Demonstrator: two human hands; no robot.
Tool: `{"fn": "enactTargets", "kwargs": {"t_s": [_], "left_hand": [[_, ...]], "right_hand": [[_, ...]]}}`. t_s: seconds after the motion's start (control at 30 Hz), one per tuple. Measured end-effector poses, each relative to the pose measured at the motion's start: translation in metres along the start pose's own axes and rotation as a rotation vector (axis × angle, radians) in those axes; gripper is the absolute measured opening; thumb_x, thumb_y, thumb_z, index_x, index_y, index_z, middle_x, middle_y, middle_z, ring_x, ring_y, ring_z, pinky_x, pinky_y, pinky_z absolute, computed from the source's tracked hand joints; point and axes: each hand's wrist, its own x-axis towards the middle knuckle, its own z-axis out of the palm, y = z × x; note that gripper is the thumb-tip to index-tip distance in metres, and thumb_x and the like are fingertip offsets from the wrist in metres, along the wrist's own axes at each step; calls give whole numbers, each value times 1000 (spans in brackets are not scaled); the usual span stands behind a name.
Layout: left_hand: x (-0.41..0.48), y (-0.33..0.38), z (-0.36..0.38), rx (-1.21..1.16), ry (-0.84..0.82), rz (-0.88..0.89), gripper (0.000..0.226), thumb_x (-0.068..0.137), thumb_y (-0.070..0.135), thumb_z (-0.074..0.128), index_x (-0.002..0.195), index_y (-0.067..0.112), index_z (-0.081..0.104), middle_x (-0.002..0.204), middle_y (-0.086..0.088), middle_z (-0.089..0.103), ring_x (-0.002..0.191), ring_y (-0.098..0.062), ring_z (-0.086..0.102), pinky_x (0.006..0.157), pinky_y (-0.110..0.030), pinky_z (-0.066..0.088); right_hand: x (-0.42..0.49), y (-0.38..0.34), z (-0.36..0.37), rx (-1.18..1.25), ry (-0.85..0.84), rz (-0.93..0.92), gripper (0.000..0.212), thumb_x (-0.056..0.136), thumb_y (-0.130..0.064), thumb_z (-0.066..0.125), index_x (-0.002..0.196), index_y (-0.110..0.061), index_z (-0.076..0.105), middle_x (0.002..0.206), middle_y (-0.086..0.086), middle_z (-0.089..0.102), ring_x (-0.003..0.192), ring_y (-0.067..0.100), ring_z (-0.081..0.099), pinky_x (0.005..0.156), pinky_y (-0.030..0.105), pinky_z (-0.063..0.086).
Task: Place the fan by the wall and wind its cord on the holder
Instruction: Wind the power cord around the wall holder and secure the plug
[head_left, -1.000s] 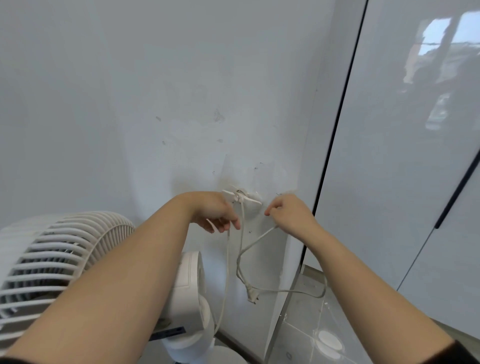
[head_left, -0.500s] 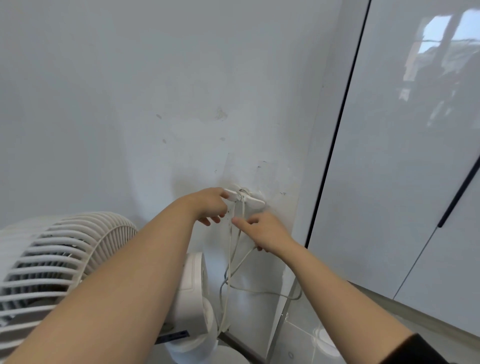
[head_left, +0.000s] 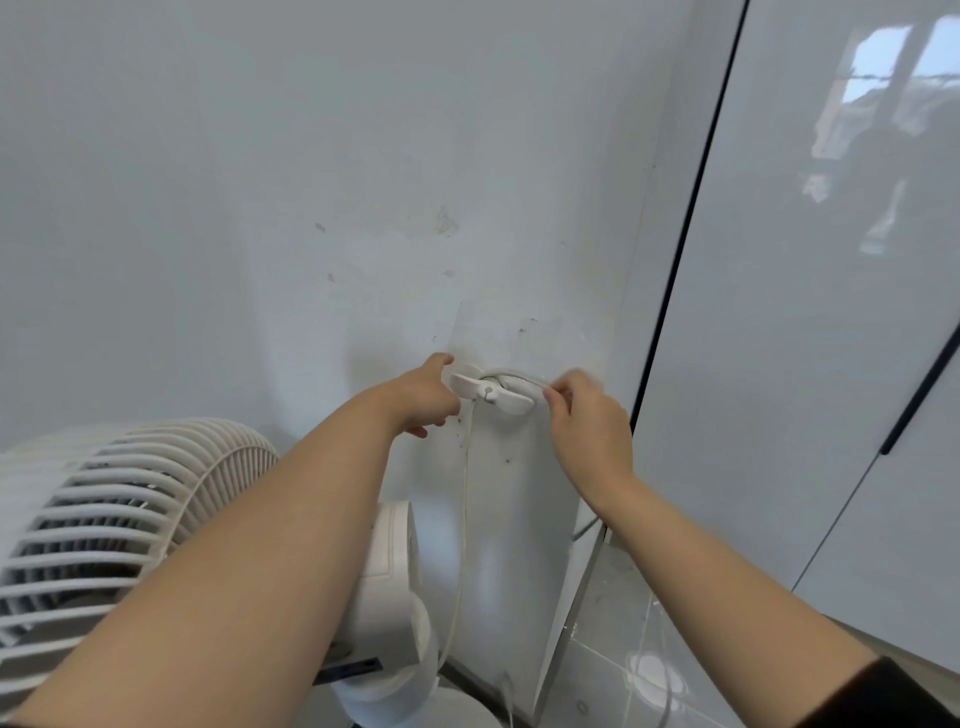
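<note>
You are pinching the cord (head_left: 464, 493) in your right hand (head_left: 584, 421) just right of the holder (head_left: 491, 391), where a turn of it is arching over the holder's top. Your left hand (head_left: 423, 397) is resting against the holder's left wing with its fingers loosely curled. I cannot tell whether they are gripping the wing or only bracing it. The fan (head_left: 119, 514) is standing below and left of the holder, close by the wall (head_left: 311, 208), and one strand of cord is hanging straight down from the holder's centre.

The danger is lying in the pull. If you are tugging hard to the right of the holder, it may be coming loose from the wall, or the turn may be slipping off the right wing. Slack gathering below the holder could be snagging, or jerking the fan.
</note>
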Motion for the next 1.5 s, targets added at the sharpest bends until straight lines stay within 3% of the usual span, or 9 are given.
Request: {"fn": "enactTargets", "kwargs": {"t_s": [0.17,0.33,0.5,0.6,0.93,1.13,1.3,1.37,1.5], "left_hand": [[0,-5,-2,20,-33,4,61,91,8,46,144,31,27,118,-6,49,104,-21,58,84,-34,50],[-1,-7,-5,-38,-71,-10,58,93,9,46,143,32,29,120,-7,49,101,-20,57,80,-32,49],[0,-10,-9,-79,-107,-26,56,95,9,45,143,33,30,116,-5,51,100,-20,56,78,-30,47],[2,-11,-10,-81,-113,-28,55,95,10,45,142,33,30,115,-5,50,100,-19,57,78,-30,47],[8,-17,-17,-105,-79,-71,54,95,8,40,144,29,32,129,-6,48,100,-18,59,77,-29,50],[11,-24,-23,-84,9,-218,45,97,6,29,140,17,35,109,-5,63,92,-18,61,79,-32,49],[12,-20,-24,-270,78,-304,25,98,11,26,115,13,43,81,-4,63,75,-18,60,65,-29,47],[13,-20,-24,-368,59,-321,32,100,19,29,129,11,42,87,-8,64,85,-23,60,71,-34,48],[14,-19,-23,-558,8,-333,45,102,34,31,139,11,38,121,-16,56,107,-30,55,95,-47,41]], "right_hand": [[-7,7,13,-387,6,-158,15,78,-1,63,70,-3,51,57,13,55,43,24,30,42,24,10],[-10,0,20,-409,17,-130,41,37,10,80,48,-7,43,32,8,40,35,17,12,53,11,-3],[-13,10,38,-407,-12,-106,28,68,3,68,58,-10,45,51,13,57,40,26,39,43,19,4],[-20,10,55,-363,-125,-9,24,94,-15,42,70,-13,44,74,11,64,61,27,49,47,29,23],[-13,-11,88,471,-189,420,29,91,-4,43,72,9,61,63,13,67,54,13,66,65,36,58],[-6,-32,94,941,-215,653,27,95,-1,37,78,-1,58,79,16,68,62,15,70,53,21,54],[9,-43,85,1536,-332,914,21,101,-9,38,106,2,55,102,16,62,96,27,63,87,35,49],[11,-44,83,1629,-357,963,26,101,-8,34,116,1,53,111,17,58,112,30,56,94,38,43],[12,-42,80,1585,-446,936,31,101,-6,30,97,-8,61,106,7,63,109,21,56,97,34,39]]}}
